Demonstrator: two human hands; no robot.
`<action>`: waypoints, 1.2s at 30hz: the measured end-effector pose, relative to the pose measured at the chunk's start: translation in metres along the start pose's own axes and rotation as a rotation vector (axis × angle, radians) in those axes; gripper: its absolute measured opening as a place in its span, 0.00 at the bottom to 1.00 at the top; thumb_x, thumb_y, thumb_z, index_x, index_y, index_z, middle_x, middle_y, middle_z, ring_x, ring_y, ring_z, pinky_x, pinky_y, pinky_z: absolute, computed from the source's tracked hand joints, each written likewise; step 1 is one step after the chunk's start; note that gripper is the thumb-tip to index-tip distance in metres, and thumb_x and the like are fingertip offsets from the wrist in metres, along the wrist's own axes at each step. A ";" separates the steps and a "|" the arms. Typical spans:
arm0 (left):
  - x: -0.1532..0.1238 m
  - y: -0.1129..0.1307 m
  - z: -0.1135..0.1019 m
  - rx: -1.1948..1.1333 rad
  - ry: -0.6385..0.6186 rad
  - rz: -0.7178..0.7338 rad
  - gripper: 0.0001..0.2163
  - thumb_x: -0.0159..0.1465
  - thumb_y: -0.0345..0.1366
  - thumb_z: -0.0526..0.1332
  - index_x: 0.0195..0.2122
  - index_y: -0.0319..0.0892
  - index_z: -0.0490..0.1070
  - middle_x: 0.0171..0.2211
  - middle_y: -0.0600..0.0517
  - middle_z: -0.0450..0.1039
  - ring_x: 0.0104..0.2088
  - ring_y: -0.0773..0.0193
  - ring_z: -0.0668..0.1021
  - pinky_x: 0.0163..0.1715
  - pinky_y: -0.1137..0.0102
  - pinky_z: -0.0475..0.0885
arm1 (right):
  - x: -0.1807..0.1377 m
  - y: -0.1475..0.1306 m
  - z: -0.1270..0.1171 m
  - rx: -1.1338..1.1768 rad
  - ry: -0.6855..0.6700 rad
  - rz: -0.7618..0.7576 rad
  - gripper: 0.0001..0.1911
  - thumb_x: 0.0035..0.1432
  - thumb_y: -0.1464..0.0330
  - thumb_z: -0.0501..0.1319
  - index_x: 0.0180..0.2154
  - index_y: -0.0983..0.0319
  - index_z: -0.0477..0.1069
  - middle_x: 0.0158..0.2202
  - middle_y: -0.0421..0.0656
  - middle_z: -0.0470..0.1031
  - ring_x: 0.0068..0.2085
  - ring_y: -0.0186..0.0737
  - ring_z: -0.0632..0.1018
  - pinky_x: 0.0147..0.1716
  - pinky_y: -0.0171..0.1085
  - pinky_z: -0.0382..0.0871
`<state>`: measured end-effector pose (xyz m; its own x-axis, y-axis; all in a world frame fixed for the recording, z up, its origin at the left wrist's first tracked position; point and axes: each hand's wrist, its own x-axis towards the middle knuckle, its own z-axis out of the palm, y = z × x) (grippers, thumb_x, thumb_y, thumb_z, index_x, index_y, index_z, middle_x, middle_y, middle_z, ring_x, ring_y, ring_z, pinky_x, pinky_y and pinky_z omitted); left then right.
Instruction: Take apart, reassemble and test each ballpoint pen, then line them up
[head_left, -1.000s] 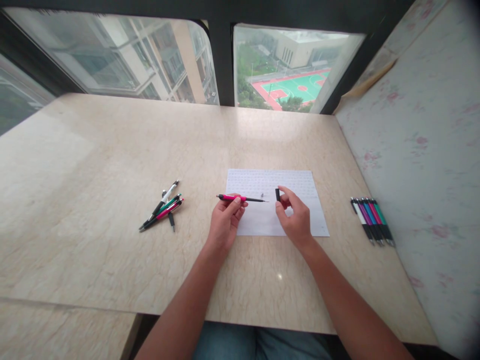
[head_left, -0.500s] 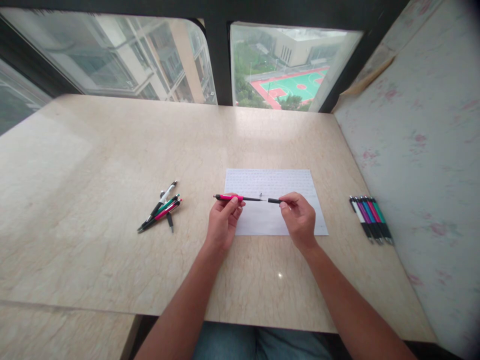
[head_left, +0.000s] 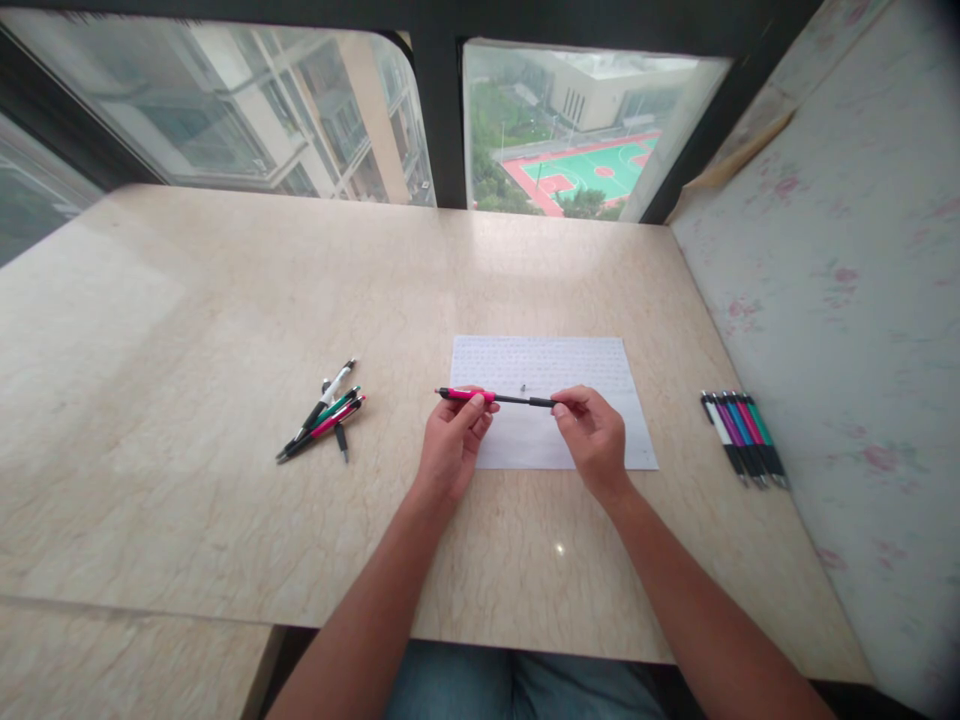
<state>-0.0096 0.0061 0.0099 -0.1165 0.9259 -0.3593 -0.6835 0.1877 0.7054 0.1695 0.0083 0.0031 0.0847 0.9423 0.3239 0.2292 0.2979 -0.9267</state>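
Pink pen point(head_left: 480, 396): crooked push on the sleeve point(head_left: 541, 402) could bend the refill point(head_left: 512, 399)

Far left: heap of pens point(head_left: 322, 428), black tube point(head_left: 342, 443) at its edge; an elbow bump could roll them. Left hand point(head_left: 448, 445): thumb and fingers closed on the pink pen's barrel, held near level above the paper point(head_left: 555, 365). Loose pinch = barrel twists. Middle: refill juts from the barrel, could bend or slide back if loaded off-axis. Small metal bit point(head_left: 523, 388) lies on the paper just beyond; easily knocked and lost. Right hand point(head_left: 596, 435): fingertips pinched on the sleeve's end, over the refill tip; can't tell seating depth. Far right: row of pens point(head_left: 744, 440), well apart, low risk.
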 end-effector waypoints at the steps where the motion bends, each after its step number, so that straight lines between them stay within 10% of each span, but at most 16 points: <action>1: 0.000 0.000 0.000 0.000 -0.001 -0.002 0.11 0.53 0.32 0.73 0.36 0.37 0.76 0.33 0.50 0.78 0.32 0.71 0.79 0.32 0.79 0.72 | 0.000 0.000 0.000 0.003 0.000 0.006 0.04 0.60 0.69 0.60 0.37 0.59 0.74 0.33 0.42 0.75 0.34 0.38 0.76 0.35 0.38 0.73; 36: -0.007 -0.006 0.005 0.083 -0.067 -0.034 0.09 0.54 0.33 0.72 0.35 0.38 0.77 0.33 0.51 0.77 0.32 0.70 0.78 0.34 0.76 0.71 | -0.004 -0.001 0.008 -0.125 -0.151 -0.105 0.05 0.61 0.68 0.61 0.40 0.59 0.74 0.35 0.43 0.78 0.35 0.39 0.78 0.36 0.40 0.74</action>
<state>-0.0011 0.0002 0.0109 -0.0438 0.9379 -0.3441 -0.6238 0.2433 0.7427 0.1607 0.0052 0.0009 -0.0895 0.9223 0.3761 0.3487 0.3827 -0.8555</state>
